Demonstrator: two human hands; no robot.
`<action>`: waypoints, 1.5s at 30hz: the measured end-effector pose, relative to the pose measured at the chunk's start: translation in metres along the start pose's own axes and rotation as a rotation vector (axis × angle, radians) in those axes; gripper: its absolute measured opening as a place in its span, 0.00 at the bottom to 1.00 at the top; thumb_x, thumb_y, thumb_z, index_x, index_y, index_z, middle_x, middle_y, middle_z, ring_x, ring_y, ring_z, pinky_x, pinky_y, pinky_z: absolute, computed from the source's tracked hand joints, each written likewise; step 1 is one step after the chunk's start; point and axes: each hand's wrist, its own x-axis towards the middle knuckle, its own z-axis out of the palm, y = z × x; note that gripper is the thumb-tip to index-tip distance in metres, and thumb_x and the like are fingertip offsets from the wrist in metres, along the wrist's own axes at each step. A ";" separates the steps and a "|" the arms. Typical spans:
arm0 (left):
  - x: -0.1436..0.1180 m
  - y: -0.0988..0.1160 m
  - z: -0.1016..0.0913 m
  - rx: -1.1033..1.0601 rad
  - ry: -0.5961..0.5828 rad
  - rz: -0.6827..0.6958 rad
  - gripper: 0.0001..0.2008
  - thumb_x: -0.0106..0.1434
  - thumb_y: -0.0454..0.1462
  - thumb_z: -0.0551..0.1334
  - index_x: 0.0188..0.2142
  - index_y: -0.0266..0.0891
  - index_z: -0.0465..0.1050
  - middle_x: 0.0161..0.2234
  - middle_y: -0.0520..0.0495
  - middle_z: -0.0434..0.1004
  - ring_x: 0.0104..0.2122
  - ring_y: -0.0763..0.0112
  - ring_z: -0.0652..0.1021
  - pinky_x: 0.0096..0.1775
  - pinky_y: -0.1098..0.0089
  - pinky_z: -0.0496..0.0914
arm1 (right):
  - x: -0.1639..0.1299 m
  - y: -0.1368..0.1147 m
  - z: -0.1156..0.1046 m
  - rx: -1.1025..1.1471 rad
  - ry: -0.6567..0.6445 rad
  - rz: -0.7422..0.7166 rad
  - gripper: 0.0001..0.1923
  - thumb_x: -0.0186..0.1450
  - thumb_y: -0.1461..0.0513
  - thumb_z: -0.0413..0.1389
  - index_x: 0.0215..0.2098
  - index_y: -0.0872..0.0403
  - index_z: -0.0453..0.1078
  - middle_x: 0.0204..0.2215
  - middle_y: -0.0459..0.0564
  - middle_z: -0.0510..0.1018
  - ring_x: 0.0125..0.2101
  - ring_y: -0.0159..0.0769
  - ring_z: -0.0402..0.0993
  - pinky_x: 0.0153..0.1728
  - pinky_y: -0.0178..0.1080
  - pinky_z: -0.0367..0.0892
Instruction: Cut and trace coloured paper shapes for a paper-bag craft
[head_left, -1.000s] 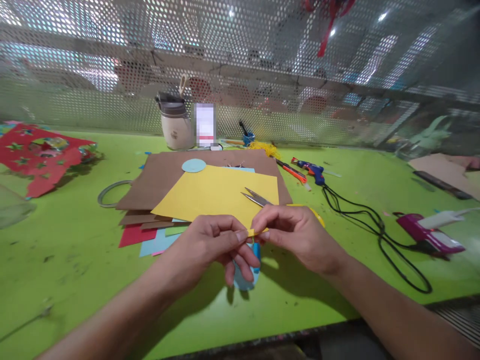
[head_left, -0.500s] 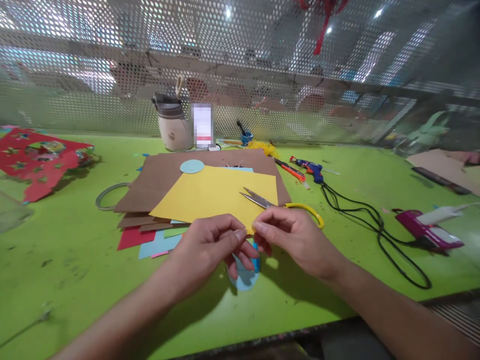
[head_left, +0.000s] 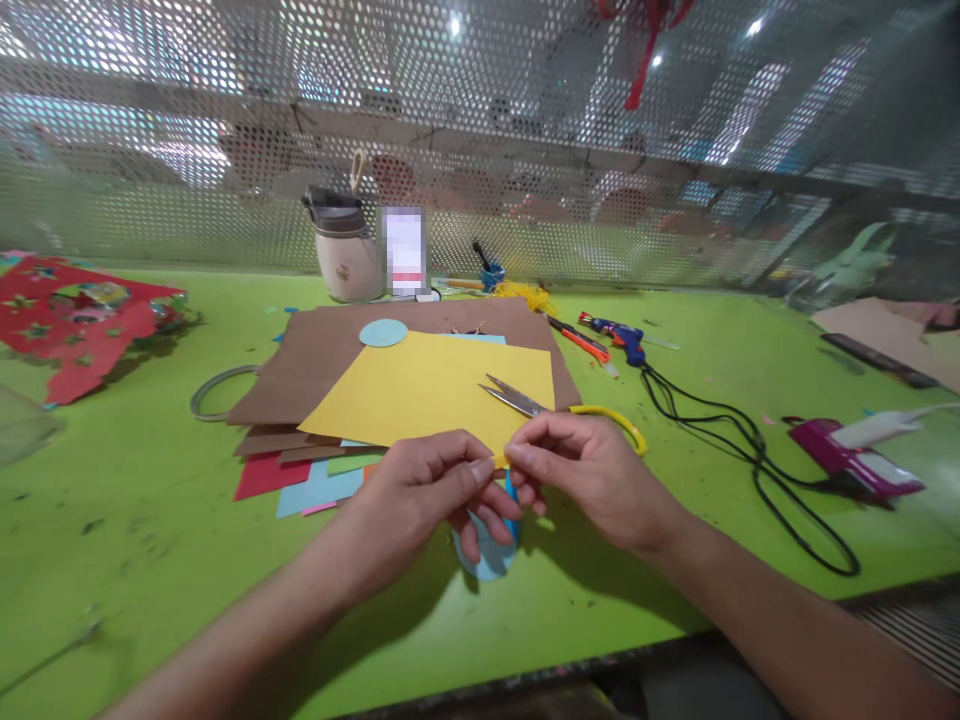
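Between thumb and forefinger, my left hand (head_left: 450, 485) pinches one end of a small yellow paper strip (head_left: 500, 461). My right hand (head_left: 574, 470) pinches the other end, so only a short bit of it shows. Under and beyond my hands lies a yellow paper sheet (head_left: 442, 385). Scissors (head_left: 517, 396) with yellow handles rest on it, blades parted, partly behind my right hand. Below my fingers, a light blue paper circle (head_left: 487, 555) lies on the table, partly covered by my left hand, with a brighter blue piece (head_left: 513, 500) at its edge.
Brown card (head_left: 307, 350) and coloured paper are stacked under the yellow sheet, with another blue circle (head_left: 383, 333) on top. Behind stand a bottle (head_left: 346, 250) and a phone (head_left: 405, 250). To the right lie a cutter (head_left: 581, 341), a blue glue gun (head_left: 622, 338), its black cable and a purple device (head_left: 855, 460).
My hands have drawn very slightly apart, and a little more of the yellow strip shows between my fingertips. The things on the table stay where they were.
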 end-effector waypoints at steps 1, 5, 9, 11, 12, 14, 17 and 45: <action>0.000 0.000 0.000 0.001 -0.005 -0.001 0.12 0.65 0.41 0.56 0.33 0.32 0.69 0.32 0.38 0.80 0.27 0.65 0.79 0.27 0.69 0.72 | 0.000 0.000 0.000 0.004 0.000 0.003 0.11 0.59 0.57 0.62 0.29 0.57 0.72 0.21 0.43 0.73 0.22 0.27 0.70 0.22 0.31 0.67; 0.000 -0.001 -0.001 -0.002 -0.003 -0.003 0.12 0.65 0.41 0.56 0.32 0.32 0.68 0.31 0.38 0.80 0.27 0.65 0.79 0.27 0.68 0.72 | 0.000 0.001 0.000 0.006 0.009 0.014 0.12 0.58 0.56 0.63 0.29 0.57 0.71 0.20 0.43 0.73 0.21 0.27 0.70 0.21 0.31 0.67; 0.001 -0.001 0.001 0.021 0.008 -0.009 0.12 0.64 0.41 0.57 0.31 0.33 0.68 0.31 0.39 0.79 0.26 0.65 0.78 0.27 0.68 0.72 | 0.000 0.002 0.000 0.009 0.025 0.024 0.13 0.57 0.55 0.63 0.28 0.57 0.71 0.20 0.43 0.73 0.20 0.27 0.69 0.20 0.31 0.66; 0.002 0.000 0.002 0.109 0.042 -0.002 0.12 0.64 0.42 0.56 0.31 0.34 0.69 0.30 0.40 0.79 0.27 0.65 0.78 0.27 0.69 0.71 | 0.000 0.003 0.000 0.009 0.030 0.025 0.13 0.56 0.55 0.64 0.28 0.57 0.71 0.20 0.43 0.73 0.20 0.27 0.69 0.20 0.30 0.66; 0.002 0.000 0.002 0.186 0.076 0.015 0.12 0.63 0.42 0.56 0.31 0.34 0.70 0.30 0.41 0.79 0.27 0.66 0.77 0.27 0.70 0.70 | 0.000 0.003 0.000 0.004 0.036 0.026 0.13 0.56 0.54 0.64 0.28 0.57 0.71 0.20 0.43 0.73 0.20 0.27 0.69 0.20 0.30 0.66; 0.002 -0.001 0.002 0.358 0.159 0.070 0.12 0.62 0.43 0.57 0.30 0.35 0.71 0.29 0.44 0.78 0.28 0.67 0.77 0.28 0.71 0.69 | 0.001 0.004 0.001 -0.014 0.051 0.028 0.13 0.56 0.54 0.63 0.28 0.57 0.71 0.20 0.43 0.73 0.20 0.26 0.69 0.20 0.30 0.66; 0.001 -0.001 0.003 0.528 0.248 0.112 0.12 0.61 0.44 0.59 0.30 0.37 0.73 0.26 0.47 0.78 0.26 0.68 0.76 0.28 0.72 0.67 | 0.002 0.003 0.002 -0.041 0.080 0.033 0.14 0.56 0.53 0.63 0.28 0.56 0.70 0.19 0.43 0.72 0.19 0.27 0.68 0.19 0.31 0.65; 0.005 -0.003 -0.001 0.045 0.055 -0.061 0.12 0.62 0.42 0.60 0.27 0.35 0.70 0.26 0.44 0.80 0.23 0.69 0.77 0.22 0.73 0.65 | 0.005 0.009 -0.001 0.102 0.072 0.150 0.15 0.50 0.56 0.67 0.24 0.58 0.70 0.16 0.42 0.73 0.16 0.25 0.68 0.15 0.27 0.62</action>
